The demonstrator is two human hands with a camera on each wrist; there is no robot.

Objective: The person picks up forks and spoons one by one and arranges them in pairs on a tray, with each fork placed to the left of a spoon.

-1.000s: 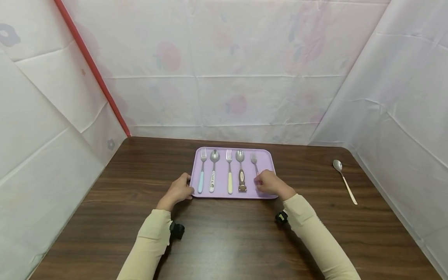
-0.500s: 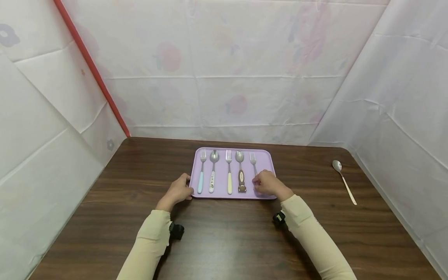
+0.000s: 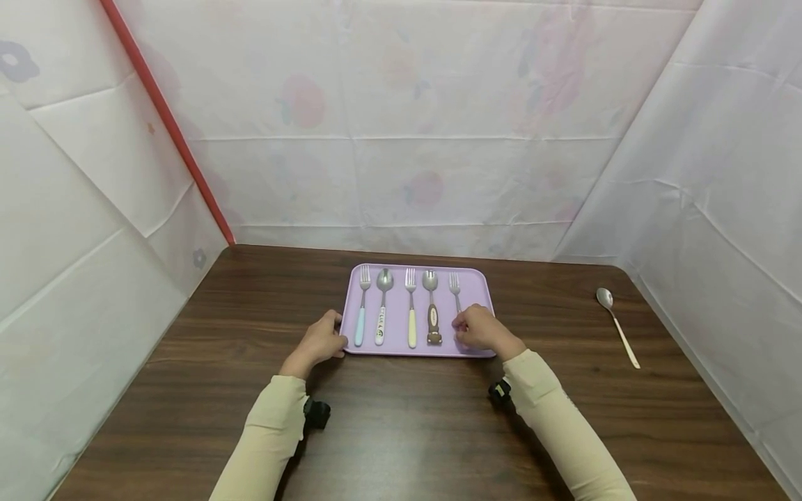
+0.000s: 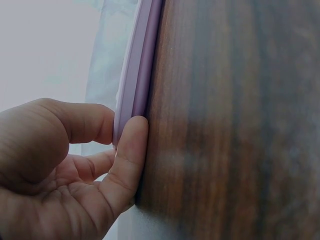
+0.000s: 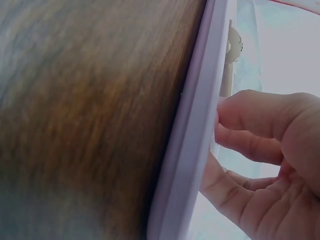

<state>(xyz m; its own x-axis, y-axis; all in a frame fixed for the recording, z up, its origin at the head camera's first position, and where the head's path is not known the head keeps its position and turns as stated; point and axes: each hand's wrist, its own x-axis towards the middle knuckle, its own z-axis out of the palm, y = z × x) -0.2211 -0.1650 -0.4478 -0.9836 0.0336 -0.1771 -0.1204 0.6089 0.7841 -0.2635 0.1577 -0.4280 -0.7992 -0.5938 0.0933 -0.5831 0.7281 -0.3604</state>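
A lilac tray lies on the wooden table, with cutlery set side by side on it. My left hand grips the tray's near left corner; in the left wrist view its thumb and a finger meet the rim. On the tray's right part, my right hand pinches a fork, whose handle is hidden by the fingers. To its left lie a brown bear-handled spork, a yellow-handled fork, a spoon with a patterned white handle and a blue-handled fork.
A long spoon with a pale handle lies apart on the right side of the table. White patterned curtains stand behind and on both sides, with a red pole at the left.
The right hand has shifted slightly left with the fork, which now stands a little straighter in line with the others. The left hand stays at the tray's corner.
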